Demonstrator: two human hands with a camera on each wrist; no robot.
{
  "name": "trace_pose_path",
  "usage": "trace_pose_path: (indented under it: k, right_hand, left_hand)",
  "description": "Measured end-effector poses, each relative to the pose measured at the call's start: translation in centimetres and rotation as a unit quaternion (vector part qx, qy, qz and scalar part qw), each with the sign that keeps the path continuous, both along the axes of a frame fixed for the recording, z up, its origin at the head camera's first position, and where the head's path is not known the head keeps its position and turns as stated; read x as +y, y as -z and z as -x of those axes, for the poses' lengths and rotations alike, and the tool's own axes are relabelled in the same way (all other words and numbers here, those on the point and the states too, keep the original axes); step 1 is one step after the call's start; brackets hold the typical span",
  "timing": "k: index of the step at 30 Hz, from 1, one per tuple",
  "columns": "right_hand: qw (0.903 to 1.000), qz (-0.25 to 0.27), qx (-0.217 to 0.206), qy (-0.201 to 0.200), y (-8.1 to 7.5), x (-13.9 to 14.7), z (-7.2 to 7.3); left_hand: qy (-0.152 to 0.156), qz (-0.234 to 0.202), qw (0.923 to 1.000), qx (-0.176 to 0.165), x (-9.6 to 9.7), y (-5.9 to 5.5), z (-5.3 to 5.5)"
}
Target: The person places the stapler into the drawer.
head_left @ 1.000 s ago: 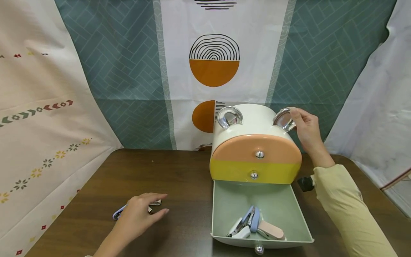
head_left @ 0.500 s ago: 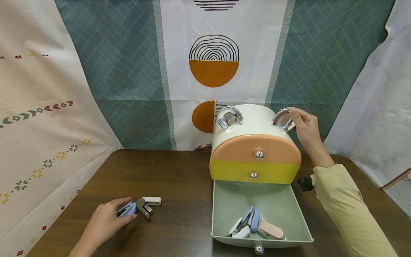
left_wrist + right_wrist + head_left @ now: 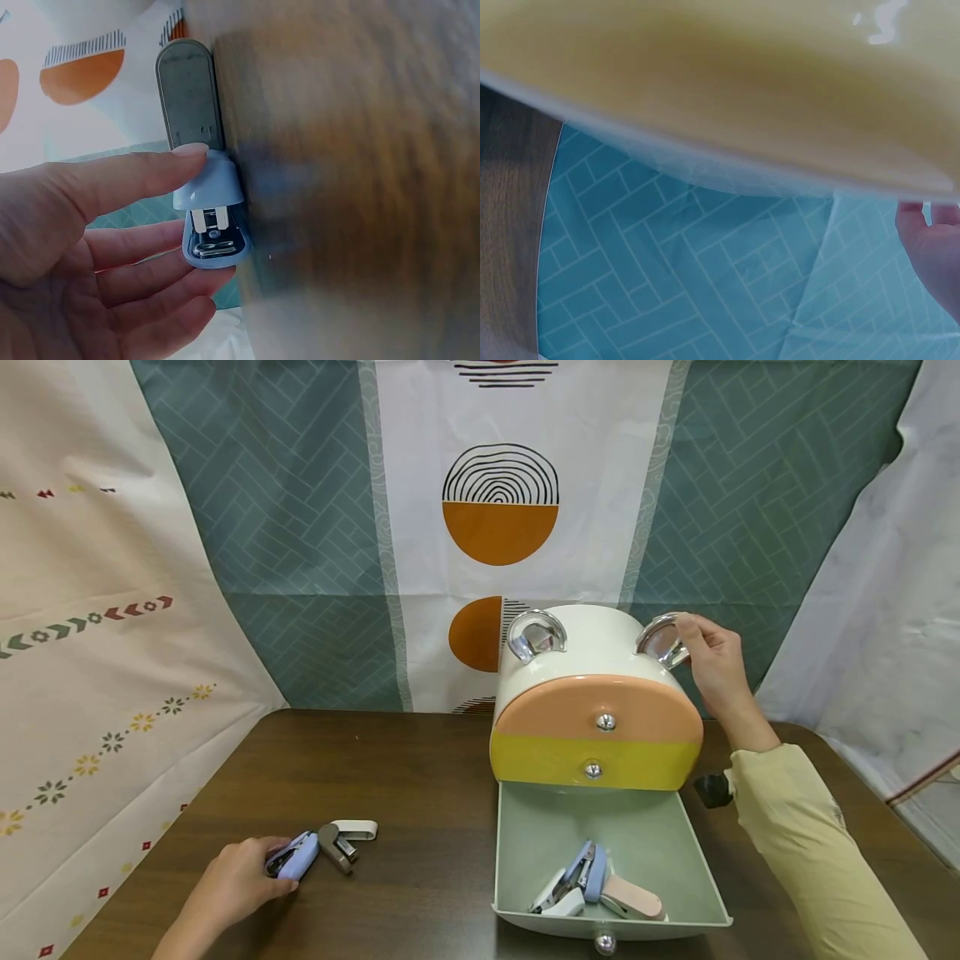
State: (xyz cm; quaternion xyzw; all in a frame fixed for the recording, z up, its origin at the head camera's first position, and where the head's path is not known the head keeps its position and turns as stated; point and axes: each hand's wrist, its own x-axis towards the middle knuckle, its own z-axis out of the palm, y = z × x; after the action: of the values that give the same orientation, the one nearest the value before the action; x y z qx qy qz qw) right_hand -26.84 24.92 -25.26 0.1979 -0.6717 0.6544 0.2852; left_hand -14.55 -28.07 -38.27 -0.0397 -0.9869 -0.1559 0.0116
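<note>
On the left of the table my left hand pinches a small blue stapler. The left wrist view shows the thumb on the top of the stapler and the fingers at its other side. A dark grey stapler and a white stapler lie just right of it. My right hand grips the right chrome ear on top of a white drawer box. In the right wrist view only part of that hand shows, past the box's edge.
The green bottom drawer is pulled out. Inside it lie a blue stapler, a pink stapler and white ones. Above are the closed yellow drawer and orange drawer. A patterned cloth hangs behind the table.
My left hand has moved left and down, off the grey and white staplers, and has taken hold of the blue stapler. The right hand stays on the chrome ear.
</note>
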Motion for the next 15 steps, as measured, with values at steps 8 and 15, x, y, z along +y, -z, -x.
trace_pose_path:
  k: [8,15]
  right_hand:
    - [0.9999,0.010,0.003,-0.011,0.05,-0.11,-0.10]
    - [0.9998,0.005,0.003,-0.018,0.01,-0.07,-0.08]
  left_hand:
    - [-0.011,-0.004,0.9995,-0.029,-0.03,-0.19,0.09]
    - [-0.006,-0.003,0.9998,-0.018,0.03,-0.72,0.19]
